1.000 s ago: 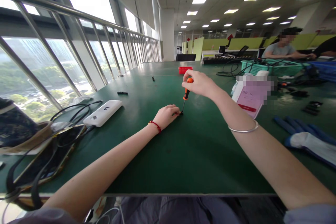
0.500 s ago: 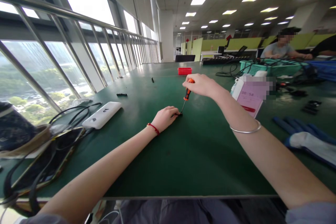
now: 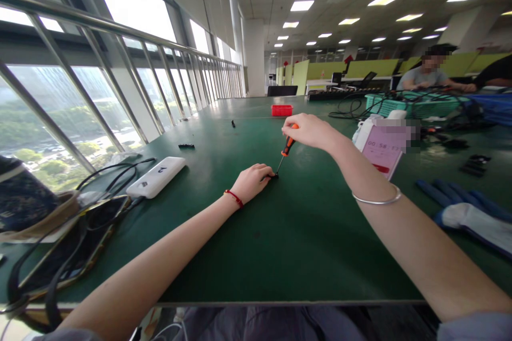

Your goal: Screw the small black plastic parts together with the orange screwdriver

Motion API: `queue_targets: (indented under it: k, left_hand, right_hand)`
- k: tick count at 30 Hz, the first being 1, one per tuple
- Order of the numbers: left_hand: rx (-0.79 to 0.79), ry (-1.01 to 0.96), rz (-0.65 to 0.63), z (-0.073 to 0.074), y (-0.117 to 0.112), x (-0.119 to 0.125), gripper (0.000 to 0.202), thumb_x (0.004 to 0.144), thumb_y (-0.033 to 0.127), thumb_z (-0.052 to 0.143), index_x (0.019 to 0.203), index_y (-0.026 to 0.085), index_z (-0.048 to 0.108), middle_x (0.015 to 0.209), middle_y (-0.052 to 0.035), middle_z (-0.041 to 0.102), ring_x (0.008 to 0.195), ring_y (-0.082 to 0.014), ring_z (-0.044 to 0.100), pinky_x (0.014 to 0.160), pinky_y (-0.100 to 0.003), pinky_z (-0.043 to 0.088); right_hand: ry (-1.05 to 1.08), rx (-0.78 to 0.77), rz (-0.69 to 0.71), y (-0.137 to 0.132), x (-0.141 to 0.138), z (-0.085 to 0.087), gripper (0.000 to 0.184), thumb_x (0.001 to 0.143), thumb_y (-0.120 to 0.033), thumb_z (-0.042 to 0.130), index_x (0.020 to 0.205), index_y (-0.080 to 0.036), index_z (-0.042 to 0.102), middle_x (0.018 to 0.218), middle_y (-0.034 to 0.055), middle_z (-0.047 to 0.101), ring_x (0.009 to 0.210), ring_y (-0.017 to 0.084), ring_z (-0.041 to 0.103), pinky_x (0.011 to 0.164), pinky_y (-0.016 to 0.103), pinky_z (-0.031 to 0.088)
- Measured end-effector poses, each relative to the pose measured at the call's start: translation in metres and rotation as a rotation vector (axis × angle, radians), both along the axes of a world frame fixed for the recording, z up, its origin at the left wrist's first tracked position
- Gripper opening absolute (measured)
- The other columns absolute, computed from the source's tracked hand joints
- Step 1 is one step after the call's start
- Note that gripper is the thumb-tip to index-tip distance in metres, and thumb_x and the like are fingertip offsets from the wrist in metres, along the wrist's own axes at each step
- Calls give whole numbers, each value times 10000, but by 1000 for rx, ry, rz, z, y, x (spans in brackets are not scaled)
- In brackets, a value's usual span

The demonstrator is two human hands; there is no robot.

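My right hand [image 3: 307,129] is closed around the top of an orange and black screwdriver [image 3: 288,144]. The tool leans slightly, its thin shaft pointing down to the table. At its tip lies a small black part [image 3: 275,176], mostly covered by fingers, so its kind cannot be made out. My left hand [image 3: 253,180] rests on the green table [image 3: 256,245] with its fingertips closed on that part. The screwdriver tip meets the part or stops right beside it.
A red box [image 3: 282,111] stands farther back. Leftward are a white power bank [image 3: 157,177], cables and a small black piece [image 3: 186,146]. To the right are a phone [image 3: 383,144], blue-white gloves [image 3: 476,218], and a green basket [image 3: 416,105] near a seated person.
My right hand has shifted slightly to the right, and the screwdriver handle leans a little more. My left hand stays on the black part.
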State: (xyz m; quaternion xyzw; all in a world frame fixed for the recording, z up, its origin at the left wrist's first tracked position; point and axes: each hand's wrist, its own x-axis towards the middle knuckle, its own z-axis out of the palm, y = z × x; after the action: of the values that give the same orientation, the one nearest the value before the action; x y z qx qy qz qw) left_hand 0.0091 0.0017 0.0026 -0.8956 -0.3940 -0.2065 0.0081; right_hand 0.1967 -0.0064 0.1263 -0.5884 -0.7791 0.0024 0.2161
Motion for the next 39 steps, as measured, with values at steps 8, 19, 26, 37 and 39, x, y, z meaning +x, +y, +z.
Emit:
queue_targets:
  k: [8, 19, 26, 37, 39]
  left_hand:
    - [2, 5, 5, 2, -1, 0, 186, 835, 168, 462, 924, 214, 619, 982, -11, 645, 952, -175, 573, 788, -278, 468]
    - [-12, -77, 118, -2, 1, 0, 202, 801, 308, 552, 934, 181, 635, 972, -47, 647, 925, -213, 568, 822, -345, 461]
    - [-5, -80, 94, -4, 4, -3, 203, 827, 310, 530, 899, 196, 682, 976, -47, 640, 915, -203, 547, 830, -343, 453]
    - [43, -7, 117, -3, 3, -4, 260, 845, 338, 507, 988, 237, 699, 988, -38, 654, 928, -206, 536, 813, -338, 437]
    - [87, 47, 107, -1, 1, -4, 265, 853, 330, 499, 1012, 242, 692, 993, -44, 659, 945, -215, 530, 819, -352, 424]
  right_hand:
    - [2, -25, -21, -2, -3, 0, 408, 832, -478, 336, 711, -200, 609, 755, 58, 637, 687, 188, 548, 587, 287, 338]
    - [3, -54, 25, -2, -3, 2, 389, 831, -473, 343, 735, -213, 616, 773, 38, 646, 676, 172, 543, 601, 282, 344]
    - [36, -56, 46, -1, -2, 1, 302, 772, -458, 462, 854, -205, 603, 804, 42, 643, 635, 146, 526, 567, 261, 333]
    - [33, -23, 28, -4, -4, 0, 388, 797, -502, 387, 752, -213, 642, 744, 41, 638, 629, 160, 523, 565, 282, 327]
    - [26, -1, 26, -4, -5, 0, 424, 817, -501, 358, 694, -211, 641, 727, 42, 638, 636, 164, 528, 577, 288, 329]
